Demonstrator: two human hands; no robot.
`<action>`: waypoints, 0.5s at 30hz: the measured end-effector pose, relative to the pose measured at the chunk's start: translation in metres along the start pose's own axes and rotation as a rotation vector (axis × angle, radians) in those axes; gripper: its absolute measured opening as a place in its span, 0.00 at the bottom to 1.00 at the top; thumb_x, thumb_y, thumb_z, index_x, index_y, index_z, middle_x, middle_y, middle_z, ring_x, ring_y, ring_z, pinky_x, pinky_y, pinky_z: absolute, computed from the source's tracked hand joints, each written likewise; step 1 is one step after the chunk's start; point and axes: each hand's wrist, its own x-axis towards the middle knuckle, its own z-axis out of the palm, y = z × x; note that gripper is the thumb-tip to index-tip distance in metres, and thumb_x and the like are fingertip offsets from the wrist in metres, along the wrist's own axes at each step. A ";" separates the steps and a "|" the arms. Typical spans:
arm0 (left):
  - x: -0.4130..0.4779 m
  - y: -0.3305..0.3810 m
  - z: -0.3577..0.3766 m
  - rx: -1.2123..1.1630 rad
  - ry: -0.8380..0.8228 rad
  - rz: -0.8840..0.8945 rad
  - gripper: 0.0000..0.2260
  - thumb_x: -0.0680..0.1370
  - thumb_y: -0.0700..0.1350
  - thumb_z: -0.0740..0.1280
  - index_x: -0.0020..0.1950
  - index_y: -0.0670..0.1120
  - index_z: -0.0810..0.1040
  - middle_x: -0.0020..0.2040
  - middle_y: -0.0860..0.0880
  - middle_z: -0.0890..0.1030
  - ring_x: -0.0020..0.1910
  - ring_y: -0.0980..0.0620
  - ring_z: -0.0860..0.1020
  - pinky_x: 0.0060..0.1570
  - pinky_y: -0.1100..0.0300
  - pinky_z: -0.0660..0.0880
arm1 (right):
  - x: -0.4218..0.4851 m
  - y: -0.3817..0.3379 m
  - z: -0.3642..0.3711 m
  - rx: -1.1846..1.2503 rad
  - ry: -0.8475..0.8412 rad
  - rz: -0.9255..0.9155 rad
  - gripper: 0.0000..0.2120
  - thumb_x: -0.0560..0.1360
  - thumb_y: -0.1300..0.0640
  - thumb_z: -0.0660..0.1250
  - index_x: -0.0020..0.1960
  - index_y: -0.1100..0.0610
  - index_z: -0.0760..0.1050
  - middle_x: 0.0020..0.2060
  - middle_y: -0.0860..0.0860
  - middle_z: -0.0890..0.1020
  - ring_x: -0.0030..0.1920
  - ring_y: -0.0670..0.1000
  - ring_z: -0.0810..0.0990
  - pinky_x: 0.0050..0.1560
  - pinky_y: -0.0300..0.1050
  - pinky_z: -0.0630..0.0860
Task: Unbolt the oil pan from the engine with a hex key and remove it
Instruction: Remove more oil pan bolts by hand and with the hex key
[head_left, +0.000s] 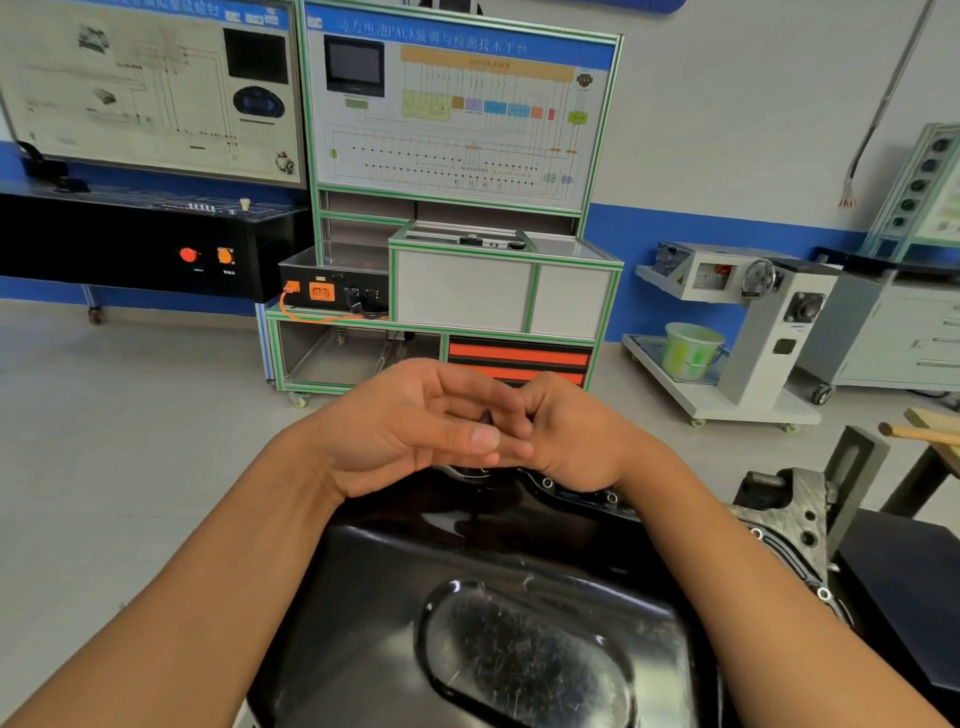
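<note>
Pan (467, 571) fills our 6 o'clock, bolts (547, 483) sitting in its far flange. At 12, our left hand (415, 426) cups loosely while the right hand (566, 436) pinches a dark bit (486, 417). Key or bolt, can't tell, and we're probably just regripping it.

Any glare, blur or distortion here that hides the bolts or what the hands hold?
Head view: glare streaks the glossy oil pan; wide-angle bending curves lines near the picture's edges; bolts below the right hand stay readable; the dark item between it and the left hand is soft and mostly hidden.
</note>
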 end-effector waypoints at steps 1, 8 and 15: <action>0.003 0.001 0.006 0.092 0.093 0.010 0.14 0.65 0.41 0.80 0.50 0.45 0.86 0.45 0.40 0.85 0.44 0.44 0.86 0.39 0.62 0.82 | 0.000 -0.001 0.001 -0.001 0.012 -0.012 0.20 0.74 0.66 0.73 0.28 0.50 0.75 0.24 0.45 0.74 0.28 0.45 0.68 0.36 0.36 0.67; 0.023 -0.001 0.029 0.413 0.539 0.099 0.17 0.82 0.54 0.64 0.40 0.44 0.82 0.27 0.45 0.79 0.19 0.49 0.76 0.18 0.66 0.65 | 0.000 -0.003 0.004 0.034 0.027 -0.030 0.11 0.74 0.69 0.71 0.34 0.62 0.79 0.33 0.61 0.81 0.37 0.49 0.78 0.47 0.42 0.74; 0.013 0.007 0.026 0.023 0.399 0.005 0.18 0.73 0.56 0.68 0.52 0.43 0.81 0.35 0.42 0.83 0.31 0.45 0.84 0.24 0.64 0.75 | 0.002 -0.002 0.003 0.021 0.047 -0.027 0.24 0.74 0.66 0.73 0.25 0.47 0.72 0.28 0.57 0.68 0.32 0.47 0.67 0.43 0.42 0.67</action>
